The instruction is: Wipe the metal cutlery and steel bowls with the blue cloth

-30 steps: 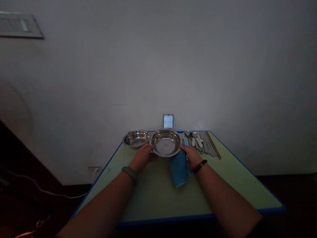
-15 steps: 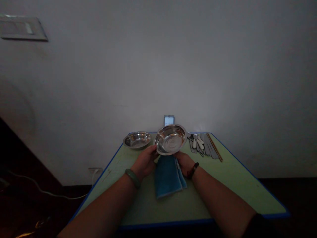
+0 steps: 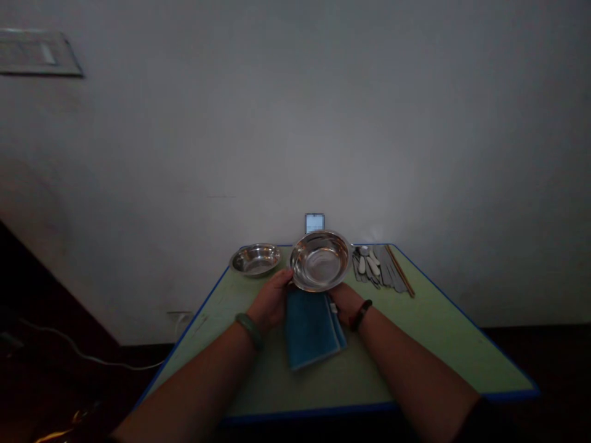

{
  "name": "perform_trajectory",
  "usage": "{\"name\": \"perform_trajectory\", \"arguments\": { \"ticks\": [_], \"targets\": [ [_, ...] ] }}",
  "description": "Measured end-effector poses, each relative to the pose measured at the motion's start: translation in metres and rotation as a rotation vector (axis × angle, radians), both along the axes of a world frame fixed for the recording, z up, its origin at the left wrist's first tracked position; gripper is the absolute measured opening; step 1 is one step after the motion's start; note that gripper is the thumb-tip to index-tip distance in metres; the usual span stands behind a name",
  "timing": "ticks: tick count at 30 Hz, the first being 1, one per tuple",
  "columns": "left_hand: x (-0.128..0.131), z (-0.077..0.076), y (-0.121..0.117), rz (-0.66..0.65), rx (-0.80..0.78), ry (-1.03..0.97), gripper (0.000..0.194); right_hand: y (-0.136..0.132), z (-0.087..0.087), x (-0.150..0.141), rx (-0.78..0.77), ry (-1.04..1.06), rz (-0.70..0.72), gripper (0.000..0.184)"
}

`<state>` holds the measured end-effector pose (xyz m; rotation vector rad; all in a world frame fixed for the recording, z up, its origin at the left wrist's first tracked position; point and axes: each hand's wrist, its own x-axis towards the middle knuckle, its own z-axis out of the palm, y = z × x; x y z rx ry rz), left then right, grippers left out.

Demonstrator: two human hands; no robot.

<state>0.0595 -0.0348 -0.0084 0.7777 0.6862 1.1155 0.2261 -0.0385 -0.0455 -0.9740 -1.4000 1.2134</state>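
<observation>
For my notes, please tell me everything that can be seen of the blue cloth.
The cloth is blue with a pale edge, looks soft and folded, and has a small white tag near its right side. It hangs below the held bowl, its top hidden. The right hand seems to grip it; whether it touches the table, I cannot tell.

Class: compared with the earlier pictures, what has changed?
The round silver metal bowl shifted right and slightly up. The right hand moved from the bowl's right rim to its lower edge; the blue cloth went left, now hanging below it. The left hand stays at the left rim; the second silver metal bowl and white-handled cutlery stayed put.
</observation>
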Motion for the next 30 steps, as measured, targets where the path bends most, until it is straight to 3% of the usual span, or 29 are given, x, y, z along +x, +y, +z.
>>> {"name": "perform_trajectory", "arguments": {
  "ticks": [2, 4, 7, 13, 17, 21, 30],
  "targets": [
    [0.0, 0.001, 0.001, 0.029, -0.015, 0.021, 0.008, 0.001, 0.002, 0.005, -0.121, 0.132, -0.057, 0.032],
    [-0.001, 0.0, 0.004, 0.057, -0.028, 0.039, 0.007, 0.002, 0.007, 0.013, -0.237, 0.271, -0.227, 0.035],
    [-0.005, -0.003, 0.007, 0.06, -0.024, 0.063, 0.007, 0.0, 0.016, 0.025, -0.225, 0.28, -0.416, 0.044],
    [-0.007, -0.007, 0.009, 0.086, -0.002, 0.123, 0.01, -0.002, 0.017, 0.029, -0.099, 0.037, -0.419, 0.041],
    [-0.007, -0.009, 0.01, 0.105, 0.007, 0.206, 0.016, 0.002, 0.013, 0.03, -0.247, 0.155, -0.402, 0.028],
    [-0.01, -0.011, 0.013, 0.159, 0.029, 0.301, 0.023, 0.008, 0.012, 0.042, -0.287, 0.28, -0.378, 0.018],
    [-0.015, -0.014, 0.016, 0.185, 0.069, 0.4, 0.026, 0.023, 0.012, 0.085, -0.209, 0.325, -0.772, 0.016]
  ]
}}
